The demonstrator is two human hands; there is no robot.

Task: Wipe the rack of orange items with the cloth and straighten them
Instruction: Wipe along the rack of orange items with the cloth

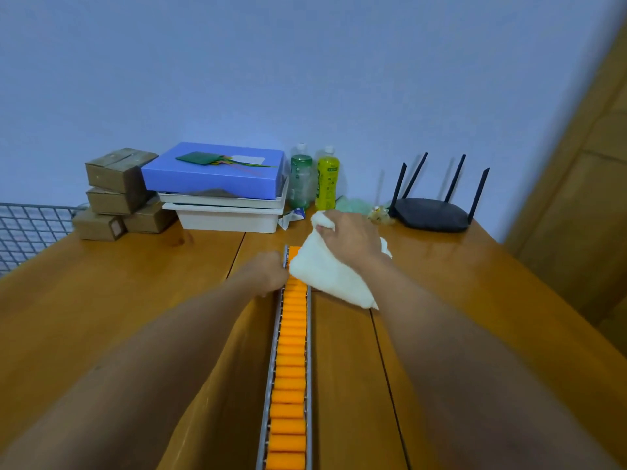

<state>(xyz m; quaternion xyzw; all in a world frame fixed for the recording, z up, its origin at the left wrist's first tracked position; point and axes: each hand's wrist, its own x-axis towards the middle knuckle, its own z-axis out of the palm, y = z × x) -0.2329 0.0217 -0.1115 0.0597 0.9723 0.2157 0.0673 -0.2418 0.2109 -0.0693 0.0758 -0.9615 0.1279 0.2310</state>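
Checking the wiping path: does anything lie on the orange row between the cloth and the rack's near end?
Nothing visible does. The left hand holds the rack by its left rail beside the cloth, off the orange items.

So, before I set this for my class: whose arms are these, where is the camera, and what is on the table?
There is no machine: one camera worn on a person's head looks down at their bare arms. On the wooden table lies a long metal rack filled with a row of orange items. The left hand grips the rack's left rail near its far end; the right hand holds a white cloth bunched over that end. Behind stand cardboard boxes, a blue box on white trays, two bottles and a black router.
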